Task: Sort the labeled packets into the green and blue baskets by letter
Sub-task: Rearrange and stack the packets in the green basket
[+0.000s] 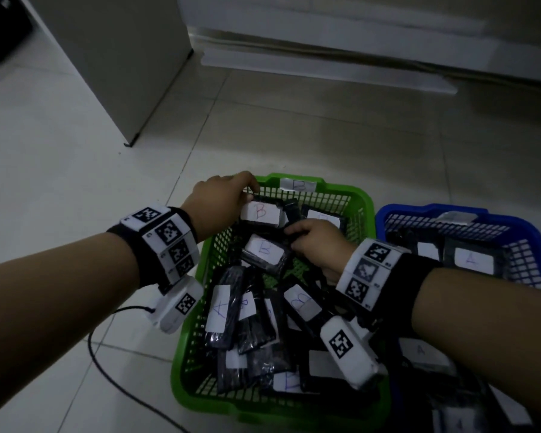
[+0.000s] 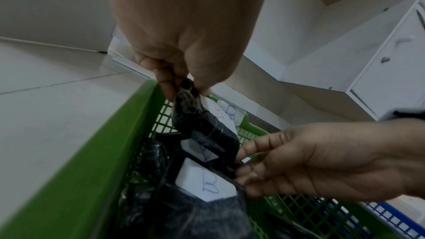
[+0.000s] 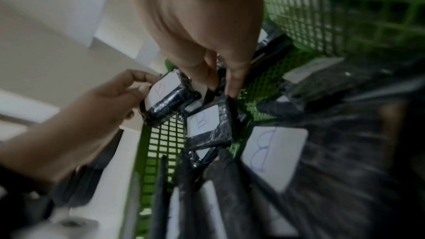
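Observation:
A green basket (image 1: 353, 189) tagged B holds several black packets with white labels, mostly B and one A packet (image 1: 221, 307). At its far left corner my left hand (image 1: 228, 198) pinches the end of a packet with a red B (image 1: 260, 212), lifted above the others (image 2: 197, 121). My right hand (image 1: 313, 242) is inside the basket. Its thumb and forefinger (image 3: 232, 86) pinch the edge of another black packet beside a blue B packet (image 3: 204, 124). To the right, the blue basket (image 1: 450, 210) contains an A packet (image 1: 472, 260).
Both baskets sit on a pale tiled floor. A white cabinet (image 1: 113, 57) stands at the back left and a low white furniture base (image 1: 325, 70) runs along the back. A black cable (image 1: 107, 364) lies on the floor left of the green basket.

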Demonstrator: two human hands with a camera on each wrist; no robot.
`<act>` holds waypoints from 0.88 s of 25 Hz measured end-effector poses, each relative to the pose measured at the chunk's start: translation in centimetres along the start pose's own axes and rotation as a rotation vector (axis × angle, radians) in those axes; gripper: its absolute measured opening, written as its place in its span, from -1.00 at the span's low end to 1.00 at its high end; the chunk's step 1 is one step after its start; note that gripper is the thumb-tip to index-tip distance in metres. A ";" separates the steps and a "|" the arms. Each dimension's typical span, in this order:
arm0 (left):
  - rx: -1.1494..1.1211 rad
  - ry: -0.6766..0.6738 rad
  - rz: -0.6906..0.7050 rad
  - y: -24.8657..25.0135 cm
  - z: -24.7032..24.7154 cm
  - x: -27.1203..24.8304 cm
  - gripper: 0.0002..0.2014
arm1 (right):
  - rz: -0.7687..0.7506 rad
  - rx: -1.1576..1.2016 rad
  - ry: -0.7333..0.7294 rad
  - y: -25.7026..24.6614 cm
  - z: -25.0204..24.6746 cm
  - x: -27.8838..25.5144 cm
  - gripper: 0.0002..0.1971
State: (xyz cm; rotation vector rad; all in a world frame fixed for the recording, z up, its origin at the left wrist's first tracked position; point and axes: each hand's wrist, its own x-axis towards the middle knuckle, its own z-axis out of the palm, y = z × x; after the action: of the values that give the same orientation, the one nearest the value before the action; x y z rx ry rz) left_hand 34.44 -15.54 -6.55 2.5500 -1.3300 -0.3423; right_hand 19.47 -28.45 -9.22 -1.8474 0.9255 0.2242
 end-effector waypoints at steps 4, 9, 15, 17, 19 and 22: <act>0.007 -0.003 -0.053 0.9 0.8 0.1 -0.86 | 0.045 0.021 0.010 0.4 -0.4 0.1 -0.72; 0.079 -0.057 -0.092 1.7 1.2 0.7 -0.83 | 0.046 -0.013 -0.204 -0.1 -0.2 -0.3 -0.68; 0.300 -0.060 0.014 1.3 1.2 -0.2 -0.54 | -0.059 -0.036 0.136 -0.4 -1.0 0.6 -0.71; 0.378 -0.140 0.081 1.5 0.8 -0.3 -0.44 | -0.062 -0.050 0.070 -0.3 -0.7 1.1 -0.67; 0.453 -0.189 0.098 1.9 0.8 -0.1 -0.50 | -0.027 0.037 -0.034 -0.2 -0.6 1.4 -0.61; 0.453 -0.137 0.055 2.4 0.6 0.5 -0.61 | -0.082 -0.053 -0.091 -0.3 -1.4 0.9 -0.66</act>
State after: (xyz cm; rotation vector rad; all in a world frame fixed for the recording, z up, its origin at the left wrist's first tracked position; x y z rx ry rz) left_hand 32.64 -17.33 -6.43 2.8855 -1.6893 -0.2281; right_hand 19.94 -30.01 -8.87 -1.9034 0.7863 0.2824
